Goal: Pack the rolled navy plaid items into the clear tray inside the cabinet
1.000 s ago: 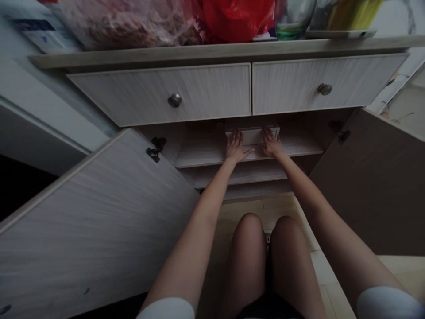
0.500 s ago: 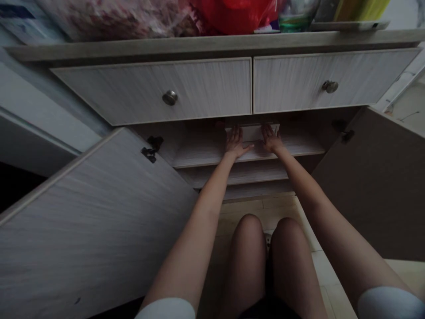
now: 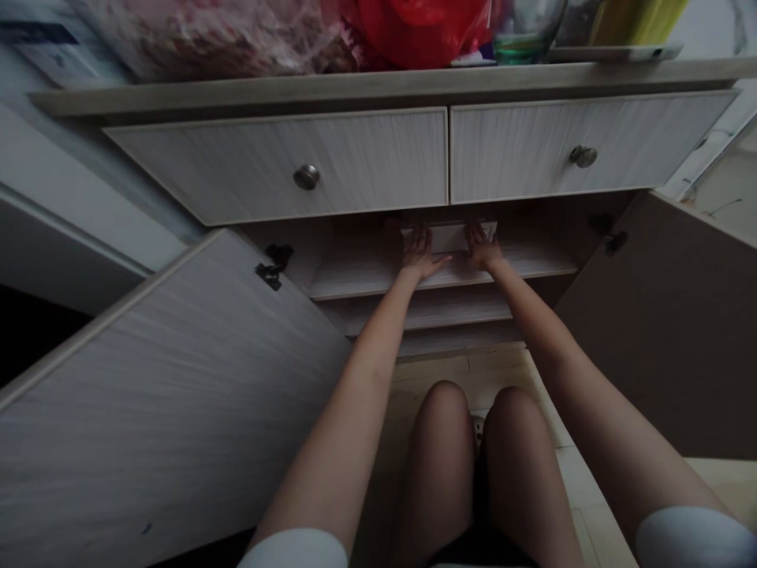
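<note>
Crouching at the wide-open cabinet [image 3: 177, 371], reaching onto its top shelf [image 3: 355, 274] right under the drawers [image 3: 284, 162]. Pressing on a flat pale box [image 3: 450, 234] lying mid-shelf: left hand [image 3: 419, 254] on its left end, right hand [image 3: 483, 251] on its right end, fingers stretched out flat.

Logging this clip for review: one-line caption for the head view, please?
Left hand and right hand rest on a pale box on the open cabinet's upper shelf, below two shut drawers.
</note>
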`<control>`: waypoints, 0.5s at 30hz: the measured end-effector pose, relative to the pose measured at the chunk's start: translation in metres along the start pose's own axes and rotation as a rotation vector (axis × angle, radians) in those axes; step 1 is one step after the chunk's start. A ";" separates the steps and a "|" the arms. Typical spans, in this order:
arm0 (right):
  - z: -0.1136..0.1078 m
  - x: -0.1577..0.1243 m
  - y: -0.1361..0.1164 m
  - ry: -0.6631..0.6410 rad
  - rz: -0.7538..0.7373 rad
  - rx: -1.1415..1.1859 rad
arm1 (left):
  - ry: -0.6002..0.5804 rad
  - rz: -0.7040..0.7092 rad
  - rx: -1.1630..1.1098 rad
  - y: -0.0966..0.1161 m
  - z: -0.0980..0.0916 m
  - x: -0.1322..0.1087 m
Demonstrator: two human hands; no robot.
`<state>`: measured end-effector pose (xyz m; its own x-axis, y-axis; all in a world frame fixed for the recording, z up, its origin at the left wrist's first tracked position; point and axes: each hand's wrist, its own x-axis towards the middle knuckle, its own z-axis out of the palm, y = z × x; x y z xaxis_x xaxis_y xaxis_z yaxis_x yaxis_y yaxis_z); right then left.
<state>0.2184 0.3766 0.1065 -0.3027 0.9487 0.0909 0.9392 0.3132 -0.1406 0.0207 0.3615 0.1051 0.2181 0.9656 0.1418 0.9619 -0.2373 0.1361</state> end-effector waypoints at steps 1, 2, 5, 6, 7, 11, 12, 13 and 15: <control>-0.002 0.001 0.000 0.002 0.001 0.024 | -0.010 -0.005 -0.008 0.001 -0.003 0.001; -0.005 0.003 -0.001 0.003 0.001 0.054 | -0.015 -0.008 -0.017 0.002 -0.007 0.002; -0.018 -0.003 -0.003 0.102 -0.005 0.156 | 0.053 0.013 -0.053 0.005 -0.018 -0.005; -0.022 -0.011 -0.003 0.185 -0.013 0.195 | 0.109 0.029 -0.076 0.006 -0.020 -0.014; -0.026 -0.023 -0.003 0.286 -0.026 0.240 | 0.172 0.046 -0.113 0.006 -0.020 -0.026; -0.027 -0.123 0.006 0.651 -0.127 0.462 | 0.408 0.028 -0.408 -0.008 0.000 -0.125; -0.023 -0.158 0.012 0.721 -0.124 0.506 | 0.485 -0.045 -0.488 -0.016 0.010 -0.161; -0.018 -0.196 0.021 0.801 -0.076 0.528 | 0.564 -0.156 -0.559 -0.024 0.021 -0.199; -0.007 -0.271 0.044 0.947 0.075 0.526 | 0.734 -0.485 -0.616 -0.044 0.042 -0.279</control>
<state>0.3426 0.1332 0.0828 0.2125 0.6186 0.7564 0.6950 0.4485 -0.5620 -0.0753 0.1074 0.0183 -0.5142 0.7197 0.4664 0.6254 -0.0575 0.7782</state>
